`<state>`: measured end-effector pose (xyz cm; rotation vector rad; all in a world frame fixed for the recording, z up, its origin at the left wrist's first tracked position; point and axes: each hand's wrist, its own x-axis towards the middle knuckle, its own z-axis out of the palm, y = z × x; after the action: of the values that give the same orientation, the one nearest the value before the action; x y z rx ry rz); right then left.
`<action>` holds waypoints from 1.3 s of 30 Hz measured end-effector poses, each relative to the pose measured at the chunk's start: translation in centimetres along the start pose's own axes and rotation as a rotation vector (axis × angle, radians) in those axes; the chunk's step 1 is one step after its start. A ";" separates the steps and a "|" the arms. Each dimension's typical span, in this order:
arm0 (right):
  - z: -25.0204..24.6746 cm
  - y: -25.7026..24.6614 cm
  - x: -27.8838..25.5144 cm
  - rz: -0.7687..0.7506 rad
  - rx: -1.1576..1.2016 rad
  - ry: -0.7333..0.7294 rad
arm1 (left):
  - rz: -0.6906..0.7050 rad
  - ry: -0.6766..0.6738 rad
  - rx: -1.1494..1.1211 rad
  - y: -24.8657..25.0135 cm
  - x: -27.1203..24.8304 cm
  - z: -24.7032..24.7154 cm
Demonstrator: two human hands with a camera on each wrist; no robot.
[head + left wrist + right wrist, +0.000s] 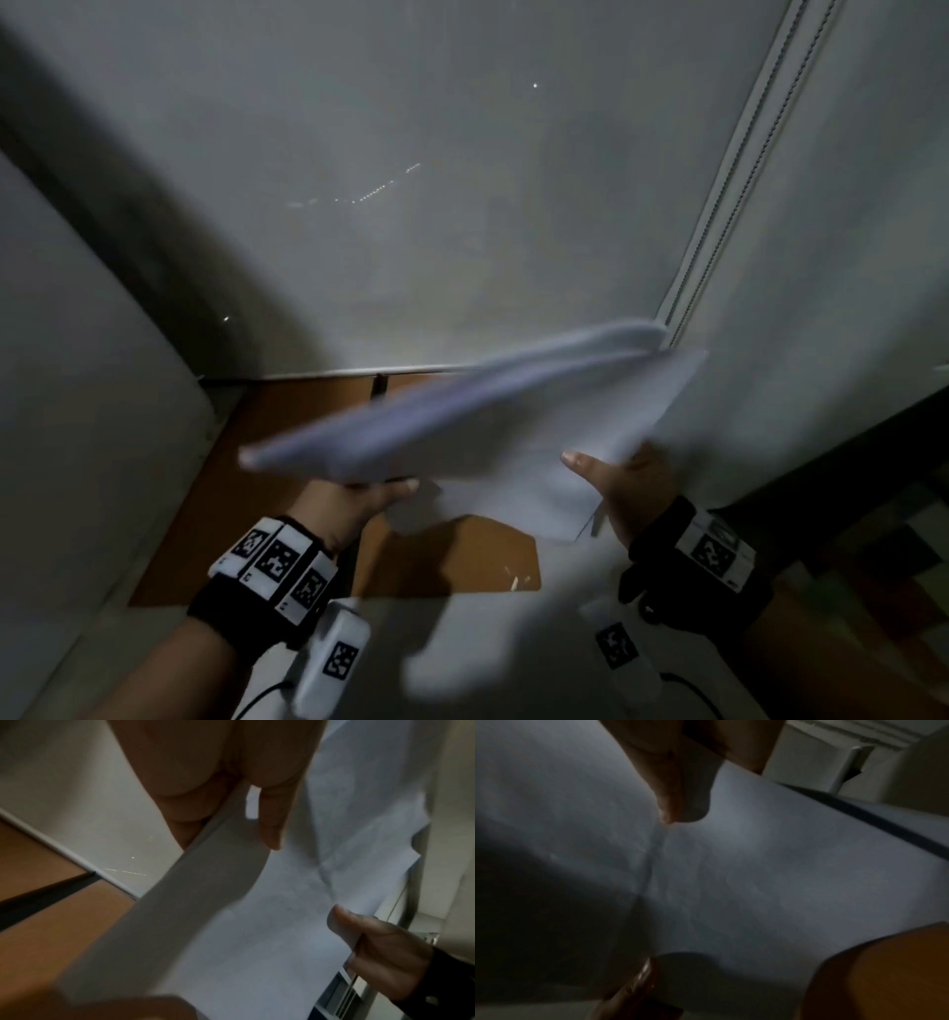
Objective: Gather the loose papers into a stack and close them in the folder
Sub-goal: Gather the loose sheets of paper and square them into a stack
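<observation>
A stack of white papers, blurred by motion, hangs tilted in the air above the brown folder, which lies open and flat on the white table. My left hand grips the stack's near left edge, with the thumb showing and the fingers hidden under the sheets. My right hand pinches the near right part, thumb on top. In the left wrist view the papers run between my fingers and the folder lies below. The right wrist view shows creased papers over the folder.
A pale blind with a bead chain hangs behind the table. A white surface stands at the left. A dark ledge and patterned floor lie at the right.
</observation>
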<state>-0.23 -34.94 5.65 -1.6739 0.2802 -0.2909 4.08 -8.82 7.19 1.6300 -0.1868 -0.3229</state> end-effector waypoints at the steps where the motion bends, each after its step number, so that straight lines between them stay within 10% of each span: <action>1: -0.3 0.3 -0.1 -0.001 0.000 -0.017 | -0.024 0.013 -0.003 0.1 -0.3 0.2; 17: 0.0 3.0 -3.5 0.155 0.005 -0.160 | -0.060 -0.195 -0.073 -3.7 -3.0 0.7; 22: 0.4 1.8 -4.1 0.139 0.046 -0.087 | 0.099 -0.045 -0.127 -1.2 -3.5 1.3; 39: 0.7 4.2 -5.8 0.097 -0.083 -0.185 | 0.013 -0.006 -0.177 -4.3 -5.3 0.8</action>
<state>-5.48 -32.74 1.24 -1.7497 0.2369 -0.0517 -1.53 -7.54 3.36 1.4527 -0.1683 -0.3256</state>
